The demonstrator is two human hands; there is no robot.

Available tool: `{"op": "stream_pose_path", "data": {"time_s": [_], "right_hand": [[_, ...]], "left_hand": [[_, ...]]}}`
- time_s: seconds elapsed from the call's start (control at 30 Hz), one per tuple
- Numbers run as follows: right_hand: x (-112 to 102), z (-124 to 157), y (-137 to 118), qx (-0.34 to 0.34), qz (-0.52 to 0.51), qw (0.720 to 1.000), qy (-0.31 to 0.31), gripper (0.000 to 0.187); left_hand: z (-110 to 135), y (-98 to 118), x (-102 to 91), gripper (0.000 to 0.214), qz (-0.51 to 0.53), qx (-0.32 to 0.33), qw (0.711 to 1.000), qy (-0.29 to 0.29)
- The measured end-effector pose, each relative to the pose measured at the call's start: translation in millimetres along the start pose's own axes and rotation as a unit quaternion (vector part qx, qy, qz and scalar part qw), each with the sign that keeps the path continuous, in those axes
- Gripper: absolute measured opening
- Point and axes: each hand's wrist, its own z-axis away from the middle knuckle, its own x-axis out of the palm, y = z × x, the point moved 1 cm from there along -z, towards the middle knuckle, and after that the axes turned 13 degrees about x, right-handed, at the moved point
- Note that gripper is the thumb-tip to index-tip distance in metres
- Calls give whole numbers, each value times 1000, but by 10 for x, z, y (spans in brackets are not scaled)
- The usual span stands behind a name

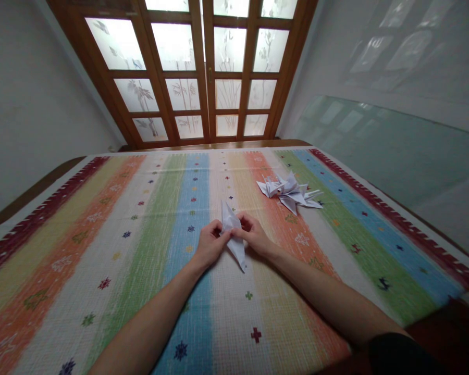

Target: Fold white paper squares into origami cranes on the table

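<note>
I find the fingers of left hand and right hand closed, pinching folded paper between them. Judged light, thin, easily creased; grip folded edges.

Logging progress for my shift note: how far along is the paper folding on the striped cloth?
Done: a small pile of folded paper figures lies on the striped cloth, beyond the right hand. In hand: the left hand and right hand pinch a narrow, pointed white piece between them, its folds unfinished by the look of it. Left: finishing that piece; no unfolded sheets show.
</note>
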Motion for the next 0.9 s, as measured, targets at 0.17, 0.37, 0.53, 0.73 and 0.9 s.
{"op": "stream_pose_path", "data": {"time_s": [0.17, 0.37, 0.53, 0.73, 0.9], "right_hand": [[-29, -9, -7, -7, 8, 1000, -15, 36], [-37, -26, 12, 3, 16, 999, -36, 36], [-40, -49, 40, 19, 15, 999, 35, 37], [-20, -55, 40, 39, 31, 992, 118, 35], [1, -39, 14, 0, 10, 991, 130, 29]], "left_hand": [[5, 1, 6, 34, -3, 3, 1000, 7], [-16, 9, -24, 31, 19, 5, 1000, 23], [-23, 8, -35, 33, 0, 15, 998, 69], [-37, -17, -53, 29, -36, 23, 990, 131], [-53, -45, -42, 29, 14, 14, 993, 119]]}}
